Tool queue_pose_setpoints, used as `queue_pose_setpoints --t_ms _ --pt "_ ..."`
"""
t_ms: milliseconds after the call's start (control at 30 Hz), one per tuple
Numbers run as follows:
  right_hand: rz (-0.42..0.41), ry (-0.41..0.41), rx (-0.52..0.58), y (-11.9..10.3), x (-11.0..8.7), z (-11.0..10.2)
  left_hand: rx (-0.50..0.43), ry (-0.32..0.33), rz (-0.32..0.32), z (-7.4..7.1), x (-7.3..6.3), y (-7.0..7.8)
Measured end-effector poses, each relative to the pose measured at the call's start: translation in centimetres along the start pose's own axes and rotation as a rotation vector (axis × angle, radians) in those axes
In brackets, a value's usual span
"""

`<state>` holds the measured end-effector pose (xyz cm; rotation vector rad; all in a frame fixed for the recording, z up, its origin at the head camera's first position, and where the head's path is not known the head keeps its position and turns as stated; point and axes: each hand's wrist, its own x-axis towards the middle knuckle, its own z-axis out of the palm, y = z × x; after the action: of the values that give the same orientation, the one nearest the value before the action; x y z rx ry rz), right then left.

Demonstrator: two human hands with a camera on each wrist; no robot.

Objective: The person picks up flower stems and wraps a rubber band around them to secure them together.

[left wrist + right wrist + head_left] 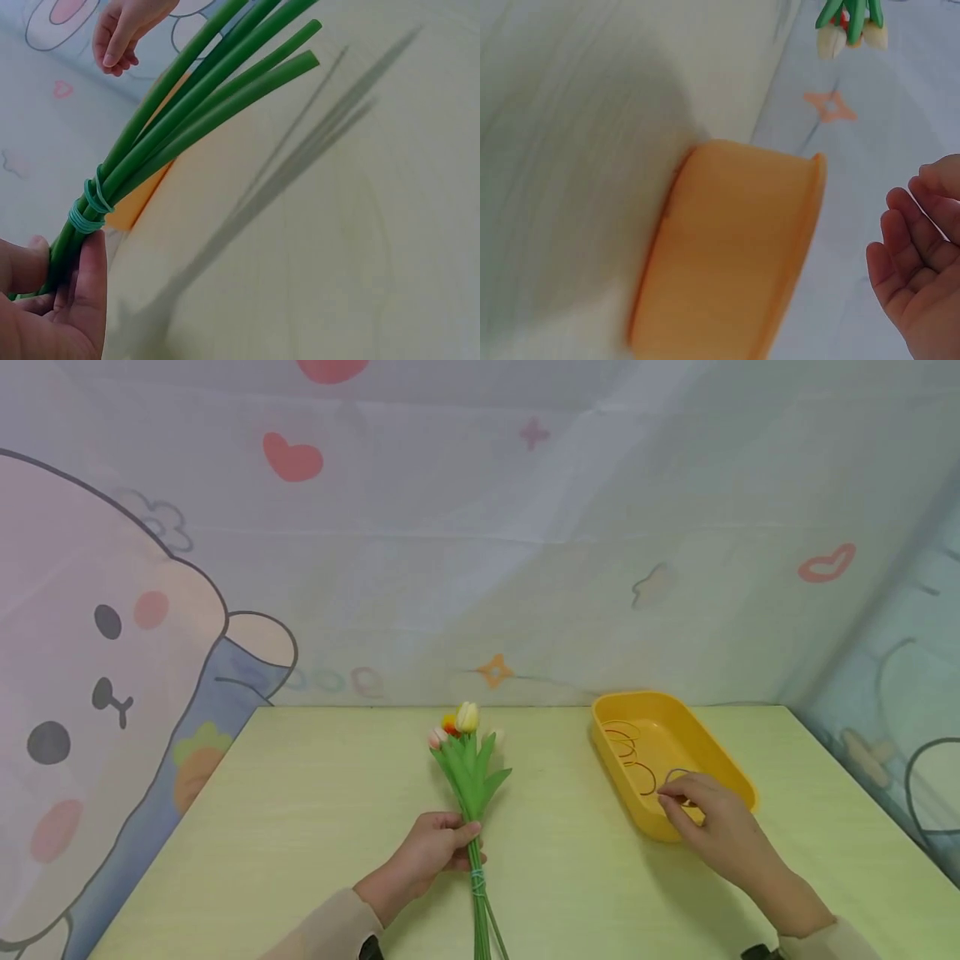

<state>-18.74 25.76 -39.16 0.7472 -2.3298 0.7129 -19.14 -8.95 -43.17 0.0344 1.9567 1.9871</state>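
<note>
My left hand [444, 843] grips a bunch of tulips [468, 768] by the green stems, thumb across the front. The blooms are pale yellow, pink, white and red-orange, pointing toward the back of the table. Just below the hand a teal rubber band [88, 206] is wound several times round the stems, and the cut ends fan out past it. Over the near end of a yellow tray [651, 710] is my right hand [712, 827], fingers loosely bent and thumb near the index finger; nothing shows between them. Several thin rubber bands [640, 767] lie in the tray.
The pale wooden table [337, 793] carries the tray on its right side. Behind it hangs a printed cloth [450, 527] with hearts and a cartoon animal. Another printed cloth [907, 693] closes off the right side.
</note>
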Motion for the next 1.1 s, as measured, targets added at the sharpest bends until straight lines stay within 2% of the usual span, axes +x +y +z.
queue_pose_setpoints --t_ms 167,333,500,600,833,1100 --pt "0.092 -0.046 -0.011 1.0 -0.7 0.2 0.012 0.001 -0.017 0.0 0.2 -0.5" --pt "0.189 -0.109 0.036 1.6 -1.2 0.6 0.034 0.002 -0.027 -0.1 0.2 -0.8" --pt "0.252 -0.165 0.077 1.9 -1.7 1.0 0.039 -0.001 -0.034 -0.1 0.2 -1.1" --pt "0.266 -0.183 0.082 2.0 -1.9 1.2 0.039 -0.004 -0.040 -0.2 0.3 -1.3" --pt "0.218 -0.178 0.065 2.1 -2.1 1.5 0.032 -0.012 -0.069 -0.2 0.3 -1.6" --pt "0.232 -0.174 0.053 2.1 -2.2 1.7 0.014 -0.031 -0.097 -0.3 0.4 -1.7"
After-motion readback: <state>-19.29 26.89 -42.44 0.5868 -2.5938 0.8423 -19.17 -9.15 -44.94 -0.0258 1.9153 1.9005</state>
